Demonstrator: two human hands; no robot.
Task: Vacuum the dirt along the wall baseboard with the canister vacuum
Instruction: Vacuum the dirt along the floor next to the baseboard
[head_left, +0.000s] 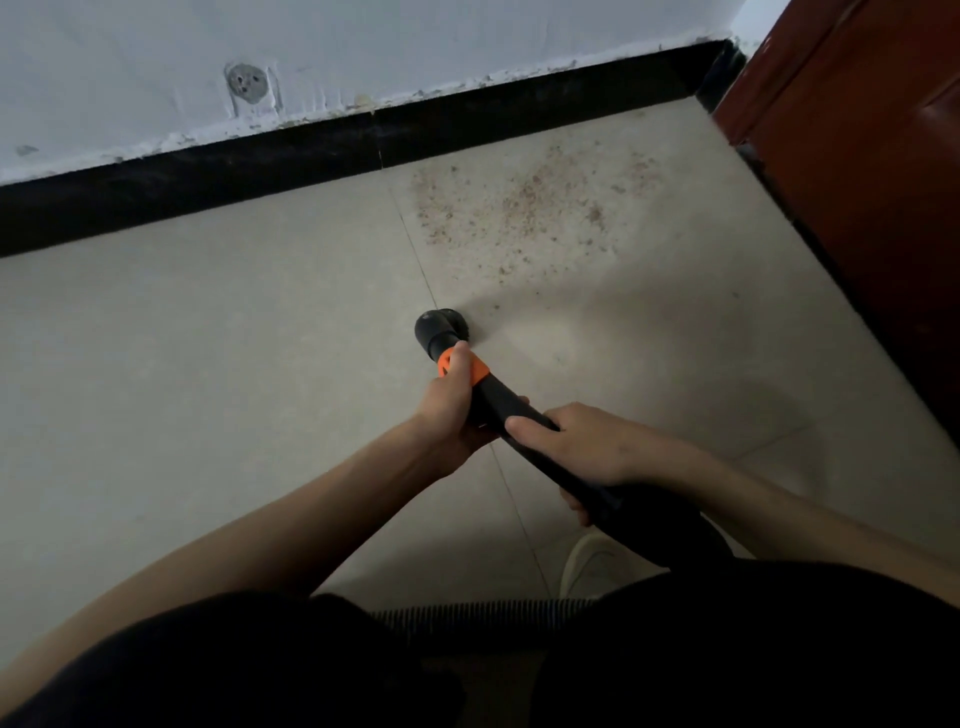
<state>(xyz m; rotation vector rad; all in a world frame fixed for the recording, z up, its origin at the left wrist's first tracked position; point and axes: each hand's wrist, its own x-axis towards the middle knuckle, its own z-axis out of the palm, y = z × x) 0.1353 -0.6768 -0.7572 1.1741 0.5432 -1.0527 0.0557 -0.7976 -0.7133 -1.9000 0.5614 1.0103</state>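
Dim, soft daylight over the floor (208, 364), deep shadow along the bottom edge, wide-angle bending at the baseboard (311, 156).

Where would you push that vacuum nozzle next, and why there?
Probably forward and a little right. The nozzle sits on the floor tile just short of the reddish dirt, which lies scattered between it and the black baseboard. Both the left hand and right hand already grip the wand.

Bare floor (208, 364) lies open left of the nozzle (441, 327); baseboard (311, 156) bounds it behind, the wooden door (857, 182) right.
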